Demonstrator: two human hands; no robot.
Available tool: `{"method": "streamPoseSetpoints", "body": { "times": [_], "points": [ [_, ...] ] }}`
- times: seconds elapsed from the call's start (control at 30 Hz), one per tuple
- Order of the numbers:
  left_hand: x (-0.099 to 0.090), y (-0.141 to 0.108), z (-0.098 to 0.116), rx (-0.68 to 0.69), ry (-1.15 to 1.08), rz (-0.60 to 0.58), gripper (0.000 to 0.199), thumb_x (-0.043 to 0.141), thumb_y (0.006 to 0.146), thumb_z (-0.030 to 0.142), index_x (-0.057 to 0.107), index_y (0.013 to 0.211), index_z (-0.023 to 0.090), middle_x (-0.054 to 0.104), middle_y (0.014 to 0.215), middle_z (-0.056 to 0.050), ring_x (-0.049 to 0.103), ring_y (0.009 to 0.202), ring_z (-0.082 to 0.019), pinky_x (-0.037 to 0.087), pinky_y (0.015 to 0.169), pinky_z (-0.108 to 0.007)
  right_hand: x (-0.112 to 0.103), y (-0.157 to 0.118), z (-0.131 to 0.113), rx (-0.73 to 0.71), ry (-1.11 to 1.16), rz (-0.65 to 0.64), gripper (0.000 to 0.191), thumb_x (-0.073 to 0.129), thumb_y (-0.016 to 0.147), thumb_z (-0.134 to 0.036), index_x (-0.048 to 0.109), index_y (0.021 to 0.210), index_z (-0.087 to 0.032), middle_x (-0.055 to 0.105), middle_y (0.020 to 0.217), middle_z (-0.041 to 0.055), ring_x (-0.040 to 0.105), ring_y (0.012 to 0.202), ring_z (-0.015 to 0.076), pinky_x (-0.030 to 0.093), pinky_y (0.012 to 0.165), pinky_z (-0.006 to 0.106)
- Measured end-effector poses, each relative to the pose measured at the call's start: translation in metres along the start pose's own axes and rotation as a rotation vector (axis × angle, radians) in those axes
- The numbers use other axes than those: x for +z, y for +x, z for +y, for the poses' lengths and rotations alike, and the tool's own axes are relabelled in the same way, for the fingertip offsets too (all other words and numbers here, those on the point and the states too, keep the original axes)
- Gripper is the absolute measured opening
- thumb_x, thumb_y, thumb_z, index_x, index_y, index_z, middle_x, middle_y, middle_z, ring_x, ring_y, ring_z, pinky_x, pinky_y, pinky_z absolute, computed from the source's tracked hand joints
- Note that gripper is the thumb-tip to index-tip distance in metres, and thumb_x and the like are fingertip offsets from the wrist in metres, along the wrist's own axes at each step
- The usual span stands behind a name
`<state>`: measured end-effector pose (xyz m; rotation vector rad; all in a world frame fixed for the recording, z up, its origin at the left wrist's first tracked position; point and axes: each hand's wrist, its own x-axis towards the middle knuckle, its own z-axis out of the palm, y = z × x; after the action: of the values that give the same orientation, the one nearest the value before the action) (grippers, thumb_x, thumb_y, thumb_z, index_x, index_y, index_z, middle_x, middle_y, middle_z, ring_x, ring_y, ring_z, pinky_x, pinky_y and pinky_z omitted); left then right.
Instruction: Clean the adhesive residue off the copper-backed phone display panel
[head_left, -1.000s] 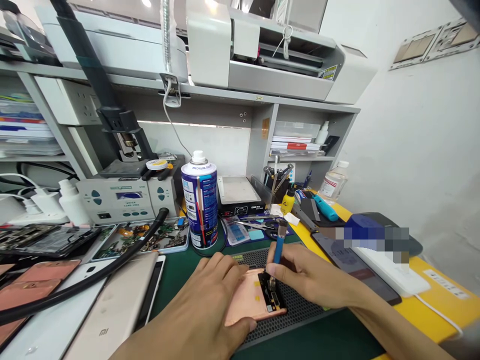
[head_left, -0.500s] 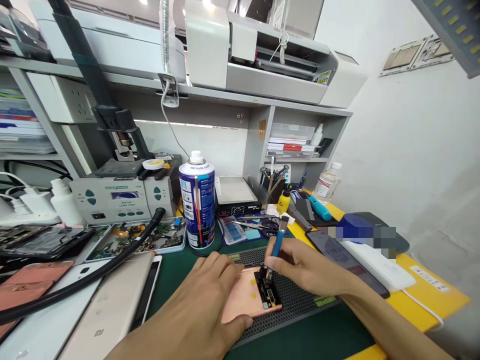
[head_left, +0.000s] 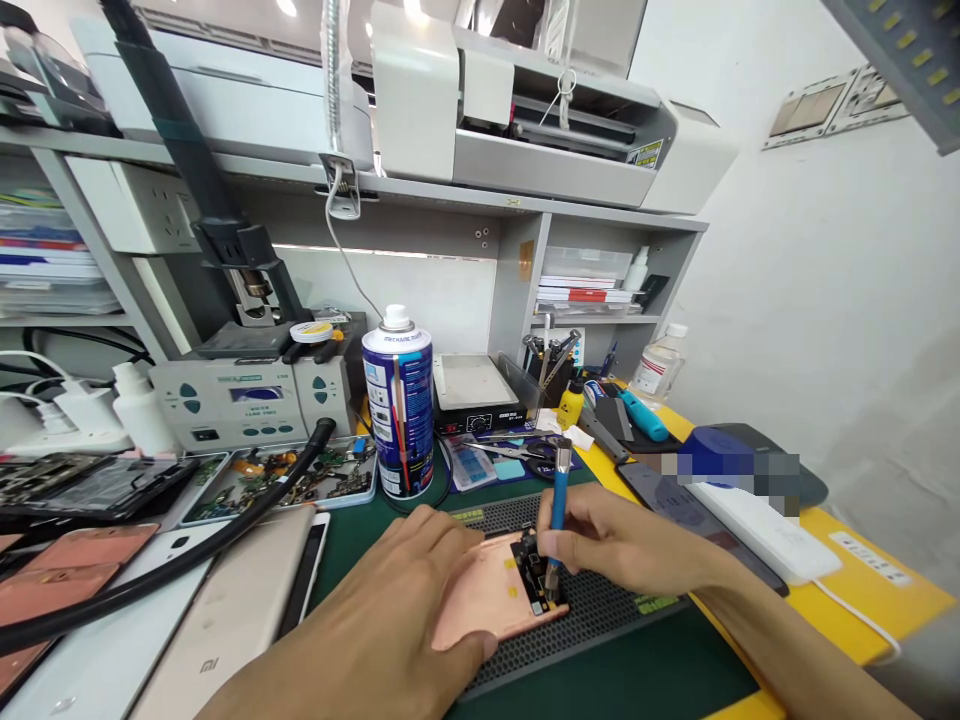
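A copper-pink phone housing (head_left: 480, 590) lies on the black perforated mat (head_left: 592, 605), with a dark circuit board (head_left: 534, 575) at its right end. My left hand (head_left: 397, 600) grips the housing from the left, thumb on the near edge and fingers over the far edge. Pinched in my right hand (head_left: 600, 530) is a blue pen-like tool with metal ends (head_left: 558, 500), held nearly upright. Its lower tip meets the board's near part; the tip's exact shape is too small to make out.
A tall blue spray can (head_left: 397, 410) stands behind my hands. Left are a tray of circuit boards (head_left: 352, 485), a black hose (head_left: 247, 540) and several phones and shells. A phone (head_left: 690, 520) and white power strip (head_left: 772, 535) lie right; scissors (head_left: 540, 460) lie behind.
The blue tool has tipped more upright, and its lower tip has shifted toward the near edge of the board. My left hand keeps its hold on the phone housing.
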<state>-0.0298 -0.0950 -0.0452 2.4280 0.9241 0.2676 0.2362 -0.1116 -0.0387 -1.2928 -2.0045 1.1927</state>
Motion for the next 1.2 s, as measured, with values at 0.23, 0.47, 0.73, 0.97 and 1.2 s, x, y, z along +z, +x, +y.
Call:
{"method": "streamPoseSetpoints", "body": {
  "times": [0.23, 0.47, 0.73, 0.97, 1.2],
  "points": [
    [-0.009, 0.003, 0.01, -0.013, 0.039, -0.065, 0.032, 0.062, 0.082, 0.026, 0.061, 0.114, 0.024, 0.06, 0.116, -0.004, 0.051, 0.112, -0.029, 0.041, 0.1, -0.045, -0.001, 0.001, -0.001, -0.005, -0.046, 0.003, 0.027, 0.061, 0.097, -0.043, 0.059, 0.086, -0.018, 0.05, 0.075, -0.0028, 0.044, 0.068, 0.0146, 0.036, 0.064, 0.027],
    [-0.01, 0.002, 0.013, -0.016, 0.055, -0.053, 0.033, 0.063, 0.08, 0.026, 0.063, 0.113, 0.023, 0.061, 0.112, -0.003, 0.052, 0.11, -0.028, 0.041, 0.1, -0.044, 0.0, 0.0, 0.003, -0.026, -0.078, 0.009, 0.028, 0.056, 0.1, -0.043, 0.058, 0.086, -0.019, 0.05, 0.075, -0.0026, 0.045, 0.069, 0.0147, 0.037, 0.063, 0.027],
    [-0.007, 0.002, 0.009, -0.023, 0.053, -0.048, 0.031, 0.063, 0.079, 0.028, 0.062, 0.11, 0.022, 0.061, 0.114, -0.005, 0.052, 0.11, -0.029, 0.042, 0.098, -0.045, 0.005, 0.002, 0.006, -0.037, -0.095, 0.057, 0.029, 0.055, 0.1, -0.045, 0.057, 0.085, -0.019, 0.046, 0.072, -0.004, 0.042, 0.065, 0.0135, 0.034, 0.059, 0.026],
    [-0.008, 0.0, 0.009, 0.004, 0.031, -0.031, 0.039, 0.063, 0.078, 0.026, 0.062, 0.117, 0.021, 0.061, 0.12, -0.006, 0.052, 0.115, -0.028, 0.04, 0.104, -0.043, 0.005, 0.001, 0.006, -0.046, -0.12, 0.079, 0.03, 0.051, 0.102, -0.044, 0.057, 0.086, -0.02, 0.051, 0.075, -0.0022, 0.046, 0.069, 0.0153, 0.037, 0.063, 0.027],
    [-0.01, 0.001, 0.01, 0.0, 0.054, -0.039, 0.041, 0.061, 0.079, 0.028, 0.062, 0.119, 0.019, 0.062, 0.119, -0.009, 0.052, 0.114, -0.032, 0.043, 0.1, -0.048, 0.006, 0.002, 0.004, -0.051, -0.14, 0.112, 0.029, 0.053, 0.101, -0.044, 0.057, 0.085, -0.02, 0.047, 0.073, -0.0037, 0.043, 0.067, 0.0145, 0.033, 0.06, 0.026]
  ]
}}
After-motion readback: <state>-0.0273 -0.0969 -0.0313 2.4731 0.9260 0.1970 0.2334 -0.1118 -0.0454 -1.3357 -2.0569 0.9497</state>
